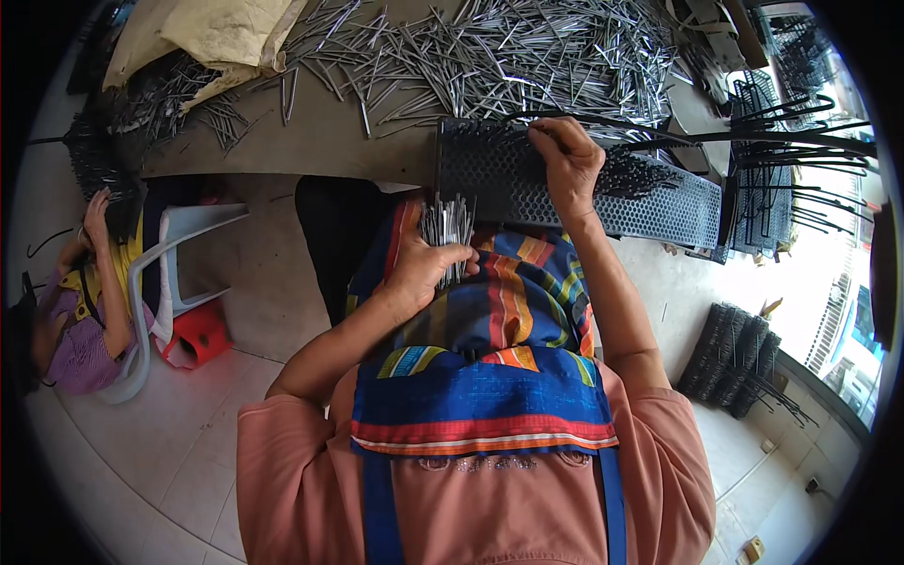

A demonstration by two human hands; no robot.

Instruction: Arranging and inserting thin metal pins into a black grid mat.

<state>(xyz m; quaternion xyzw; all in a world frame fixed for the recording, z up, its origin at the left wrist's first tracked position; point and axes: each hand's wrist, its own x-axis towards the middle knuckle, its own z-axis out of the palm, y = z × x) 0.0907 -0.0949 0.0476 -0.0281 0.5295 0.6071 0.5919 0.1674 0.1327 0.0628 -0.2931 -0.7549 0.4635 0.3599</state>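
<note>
Salmon-pink cloth shirt (pixel 508 508) lies nearest my viewpoint. Beside the long, dark, perforated metal panel (pixel 669 213), the left hand (pixel 422 270) clasps thin silvery metal rods (pixel 446 223), bunched probably for easy reach; over the panel, the right hand (pixel 573 169) pinches narrowly, contents I cannot tell.

Pale tiled room, daylight pouring in from 3 o'clock.
A brown-topped table (pixel 325 151) spans roughly 10 to 2 o'clock, its front edge bowed by the lens. The floor (pixel 202 443) is light, with tile joints visible around 7 and 5 o'clock. A pale grey chair (pixel 193 222) with curved arms stands at 9 o'clock. Glare whitens much of the window (pixel 833 273) at 3 o'clock; below it, at 4 o'clock, runs a low, light-coloured wall (pixel 824 447).
</note>
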